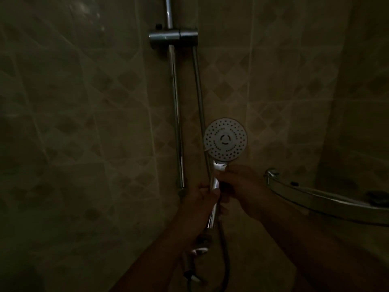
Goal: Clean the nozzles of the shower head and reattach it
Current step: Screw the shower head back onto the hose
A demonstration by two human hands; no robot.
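The light, rigid, slick chrome shower head [224, 141] is best gripped by its handle, where left hand [200, 202] fingers wrap it and right hand [242, 186] fingers pinch just below the face.

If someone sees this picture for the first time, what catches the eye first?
The white shower head stands out brightly at centre, nozzle face toward the camera. Just below, the left hand and right hand both hold its chrome handle. The empty holder sits high up on the rail.

Bare forearms, no sleeves; left hand [202, 199], right hand [242, 184].
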